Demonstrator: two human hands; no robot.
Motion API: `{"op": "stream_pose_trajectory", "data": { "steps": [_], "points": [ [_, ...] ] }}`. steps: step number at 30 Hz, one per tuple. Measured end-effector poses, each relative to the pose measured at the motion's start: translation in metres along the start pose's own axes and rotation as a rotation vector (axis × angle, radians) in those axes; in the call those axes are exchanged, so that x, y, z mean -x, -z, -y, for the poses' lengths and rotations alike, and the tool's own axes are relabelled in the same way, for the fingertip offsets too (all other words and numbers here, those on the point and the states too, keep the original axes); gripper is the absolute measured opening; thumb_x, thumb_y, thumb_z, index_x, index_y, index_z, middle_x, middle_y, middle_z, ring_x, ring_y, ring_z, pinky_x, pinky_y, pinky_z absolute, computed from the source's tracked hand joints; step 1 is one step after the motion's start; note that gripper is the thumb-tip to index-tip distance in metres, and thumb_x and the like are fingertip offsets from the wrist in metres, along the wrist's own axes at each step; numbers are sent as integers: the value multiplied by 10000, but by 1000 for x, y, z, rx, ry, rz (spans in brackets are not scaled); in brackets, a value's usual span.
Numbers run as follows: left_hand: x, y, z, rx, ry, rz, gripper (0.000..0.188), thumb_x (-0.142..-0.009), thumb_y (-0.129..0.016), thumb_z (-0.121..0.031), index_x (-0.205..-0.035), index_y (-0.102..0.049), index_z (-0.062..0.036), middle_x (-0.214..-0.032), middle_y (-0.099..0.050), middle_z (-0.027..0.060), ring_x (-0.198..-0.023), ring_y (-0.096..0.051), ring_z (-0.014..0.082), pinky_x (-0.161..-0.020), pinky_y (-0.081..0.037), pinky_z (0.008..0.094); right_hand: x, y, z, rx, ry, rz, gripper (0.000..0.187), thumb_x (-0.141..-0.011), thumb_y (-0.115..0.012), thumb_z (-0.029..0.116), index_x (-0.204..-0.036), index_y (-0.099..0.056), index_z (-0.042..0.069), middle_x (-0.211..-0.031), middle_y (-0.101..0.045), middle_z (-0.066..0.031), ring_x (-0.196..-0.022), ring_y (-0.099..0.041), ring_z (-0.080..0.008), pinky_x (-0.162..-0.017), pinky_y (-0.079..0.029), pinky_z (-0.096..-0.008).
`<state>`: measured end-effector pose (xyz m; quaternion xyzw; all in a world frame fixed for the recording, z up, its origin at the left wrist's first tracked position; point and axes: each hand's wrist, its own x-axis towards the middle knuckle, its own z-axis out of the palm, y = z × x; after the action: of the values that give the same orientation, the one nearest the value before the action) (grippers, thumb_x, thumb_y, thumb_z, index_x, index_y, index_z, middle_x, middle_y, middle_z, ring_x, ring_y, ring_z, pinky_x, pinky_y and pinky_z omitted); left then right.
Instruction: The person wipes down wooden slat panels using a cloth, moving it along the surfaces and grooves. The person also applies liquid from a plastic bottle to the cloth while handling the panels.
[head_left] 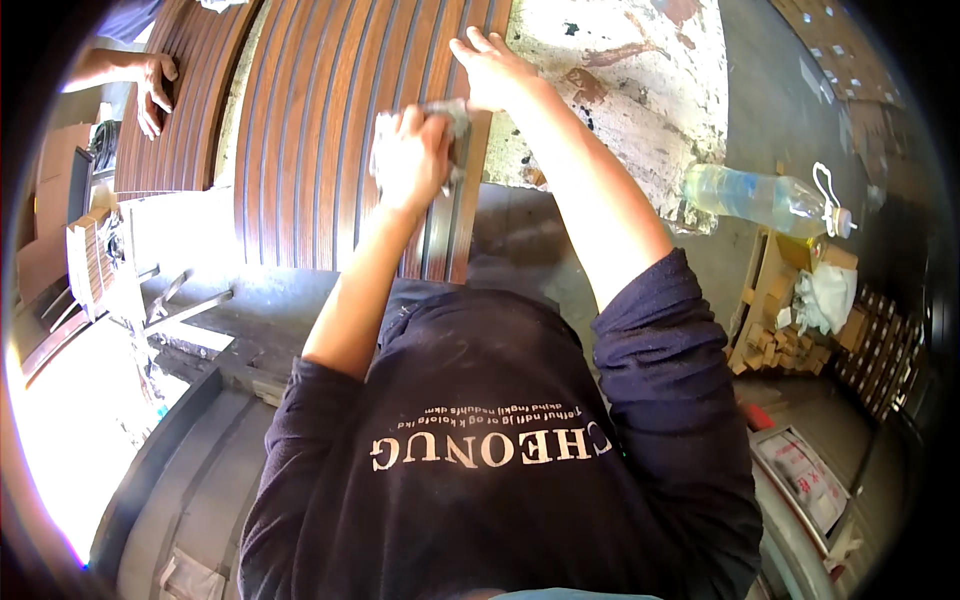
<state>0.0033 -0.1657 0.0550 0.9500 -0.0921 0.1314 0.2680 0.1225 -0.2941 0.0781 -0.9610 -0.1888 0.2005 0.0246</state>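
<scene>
Nearest was the person's dark top (480, 380), its sleeves pushed up. Beyond it, the left hand (412, 160) held a crumpled pale cloth (459, 120) against a brown slatted panel (310, 130), fingers bunched together and clamped on the cloth. The panel lay in front of the body, its dark grooves running away from it. Farther up, the right hand (497, 78) reached over the panel's right edge, fingers slightly apart. Rightward, a clear bottle (750, 198) was at the near corner of a stained whitish board (650, 110). At far left, a co-worker's hand (155, 90) was on a second slatted panel (190, 110), fingers loosely spread.
</scene>
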Motion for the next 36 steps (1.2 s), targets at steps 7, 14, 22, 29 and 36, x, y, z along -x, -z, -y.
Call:
{"op": "stream_pose_trajectory", "data": {
  "steps": [7,14,22,29,36],
  "points": [
    [143,60,4,24,-111,157,212,-719,-656,-124,-931,-643,-126,-908,-572,106,-802,-563,301,-702,-432,437,7,1,-8,-57,27,-15,1130,-558,-849,241,-1473,-188,188,-1549,-57,-84,-1414,-114,-309,-1082,-329,-510],
    [104,86,200,-114,457,-335,111,-805,-584,-87,-914,-564,-73,-787,-582,148,-689,-558,340,-630,-442,474,1,4,-8,-103,100,-36,1094,-535,-836,230,-1443,-229,166,-1528,-130,-113,-1383,-187,-370,-1070,-359,-467],
    [131,29,-16,-46,60,88,138,-672,-617,-121,-800,-572,-92,-742,-578,102,-583,-599,297,-540,-496,406,-1,9,-10,-131,42,60,1157,-531,-820,184,-1481,-159,191,-1551,-62,-87,-1421,-109,-278,-1149,-221,-411],
    [139,102,171,-335,710,-487,93,-801,-581,-156,-860,-546,-94,-686,-600,105,-619,-624,312,-536,-498,400,-3,8,-7,-80,42,62,1172,-525,-843,195,-1481,-165,192,-1552,-70,-76,-1422,-113,-267,-1147,-225,-410],
    [138,54,-7,-86,370,208,111,-748,-593,-105,-838,-553,-53,-814,-610,142,-727,-637,335,-627,-519,459,-4,11,-12,-84,91,51,1167,-522,-856,215,-1473,-183,139,-1538,-95,-145,-1410,-136,-326,-1137,-242,-419]
  ]
}}
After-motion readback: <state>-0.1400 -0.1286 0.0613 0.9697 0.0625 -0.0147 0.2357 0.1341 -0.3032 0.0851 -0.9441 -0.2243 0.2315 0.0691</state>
